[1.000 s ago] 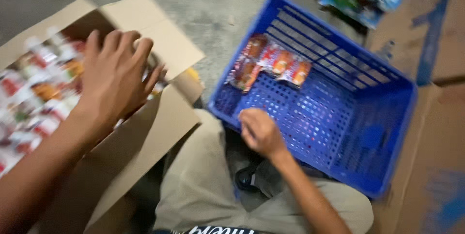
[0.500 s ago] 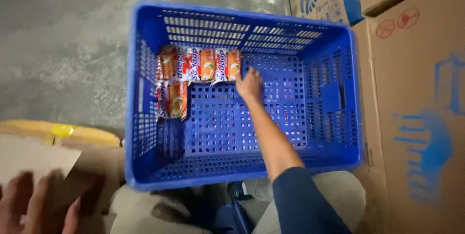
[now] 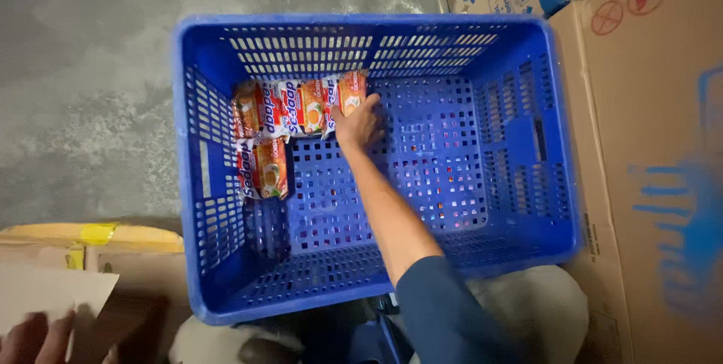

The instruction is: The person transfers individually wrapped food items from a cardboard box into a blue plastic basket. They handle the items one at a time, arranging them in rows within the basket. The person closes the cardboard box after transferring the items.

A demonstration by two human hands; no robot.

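Reaching into the blue crate [image 3: 561,146], the right hand [image 3: 358,123] pinches an orange packet [image 3: 350,91] at its far-left corner; left hand [image 3: 34,338], fingers spread, outside it.

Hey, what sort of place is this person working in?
Probably a stockroom or warehouse: bare concrete floor, stacked cardboard cartons alongside, and a blue plastic crate where the right hand lays small orange snack packets in rows.

Your bare right hand [image 3: 360,124] leads into a forearm uncovered up to a dark blue sleeve [image 3: 444,311], above light grey trousers [image 3: 542,311].
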